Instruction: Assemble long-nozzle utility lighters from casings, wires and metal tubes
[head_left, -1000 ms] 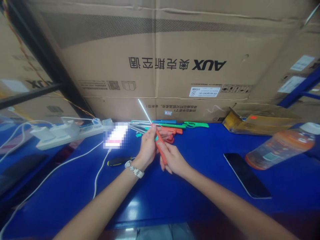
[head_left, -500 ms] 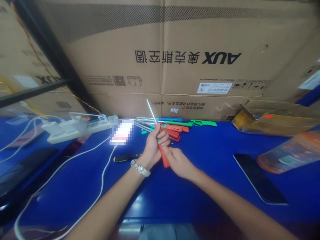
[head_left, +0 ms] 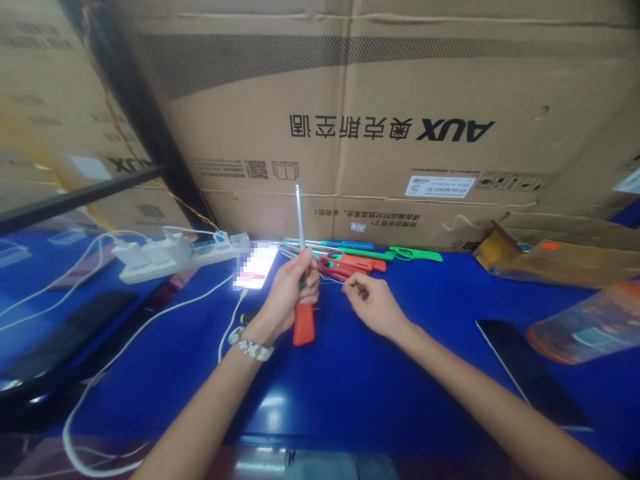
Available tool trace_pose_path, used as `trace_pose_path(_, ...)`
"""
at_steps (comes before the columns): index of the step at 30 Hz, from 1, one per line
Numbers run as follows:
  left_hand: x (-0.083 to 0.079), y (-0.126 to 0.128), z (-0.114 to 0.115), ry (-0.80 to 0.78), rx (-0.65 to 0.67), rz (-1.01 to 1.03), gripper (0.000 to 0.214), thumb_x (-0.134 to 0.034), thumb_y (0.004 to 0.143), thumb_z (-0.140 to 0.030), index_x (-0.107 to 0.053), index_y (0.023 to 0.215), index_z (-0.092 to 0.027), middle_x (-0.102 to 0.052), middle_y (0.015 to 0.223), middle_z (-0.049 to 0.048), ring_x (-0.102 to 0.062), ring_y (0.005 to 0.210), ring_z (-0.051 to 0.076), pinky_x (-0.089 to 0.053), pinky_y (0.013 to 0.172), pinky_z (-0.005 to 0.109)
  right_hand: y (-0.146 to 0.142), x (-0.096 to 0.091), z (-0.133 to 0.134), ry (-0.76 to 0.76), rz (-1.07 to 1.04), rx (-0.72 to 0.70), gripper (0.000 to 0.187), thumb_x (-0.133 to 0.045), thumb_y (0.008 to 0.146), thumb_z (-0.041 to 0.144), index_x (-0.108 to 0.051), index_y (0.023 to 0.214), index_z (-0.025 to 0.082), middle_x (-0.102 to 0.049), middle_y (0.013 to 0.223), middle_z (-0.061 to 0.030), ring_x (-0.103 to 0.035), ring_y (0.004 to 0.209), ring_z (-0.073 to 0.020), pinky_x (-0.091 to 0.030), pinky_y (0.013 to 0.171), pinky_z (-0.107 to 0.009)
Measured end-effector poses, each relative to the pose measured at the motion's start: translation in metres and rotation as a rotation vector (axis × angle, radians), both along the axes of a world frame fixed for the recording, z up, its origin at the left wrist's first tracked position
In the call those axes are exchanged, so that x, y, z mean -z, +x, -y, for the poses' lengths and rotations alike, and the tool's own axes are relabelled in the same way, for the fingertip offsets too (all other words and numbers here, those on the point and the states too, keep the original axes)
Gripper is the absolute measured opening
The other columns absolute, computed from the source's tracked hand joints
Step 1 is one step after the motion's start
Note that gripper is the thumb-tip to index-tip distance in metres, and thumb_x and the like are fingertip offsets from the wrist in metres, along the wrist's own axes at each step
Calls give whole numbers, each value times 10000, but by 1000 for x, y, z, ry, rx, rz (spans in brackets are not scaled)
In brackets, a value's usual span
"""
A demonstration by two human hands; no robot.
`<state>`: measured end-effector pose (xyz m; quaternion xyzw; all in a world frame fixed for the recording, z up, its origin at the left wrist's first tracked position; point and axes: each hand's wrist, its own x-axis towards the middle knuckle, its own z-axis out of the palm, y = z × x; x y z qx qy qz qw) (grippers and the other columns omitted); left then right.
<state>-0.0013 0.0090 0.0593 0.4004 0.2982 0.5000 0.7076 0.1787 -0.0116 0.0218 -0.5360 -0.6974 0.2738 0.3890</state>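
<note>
So the stick lighter (head_left: 303,325) up in the left hand (head_left: 295,283) has an orange-red handle and a long silver tube. It's nearly upright, tube on top, handle bottom lower than the lit phone (head_left: 269,265) and just right of it. The other lighters (head_left: 365,254), in blue, green, orange and red, are bunched further right of the phone, lying flat and overlapping, mostly with tubes pointing back toward it.
</note>
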Motion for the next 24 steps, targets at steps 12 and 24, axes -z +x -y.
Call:
trace_pose_path(12,19,-27,6,-169,53,-156,406,-706,806,-494,-447,743,-188,-272,533,-112,-196,383,18,-206,342,114,-86,-8,-89,301,851,-185,227,-480,941,250,-683,968,152,-617,1052,-150,-518,977,-267,-329,870,-390)
trace_pose_path(24,21,-21,16,-89,188,-254,318,-631,864,-520,-547,963,-230,-290,583,-100,-205,404,36,-191,372,129,-27,-4,-67,13,-293,-142,313,-614,863,498,-579,914,191,-679,780,-31,-634,708,-180,-470,695,-319)
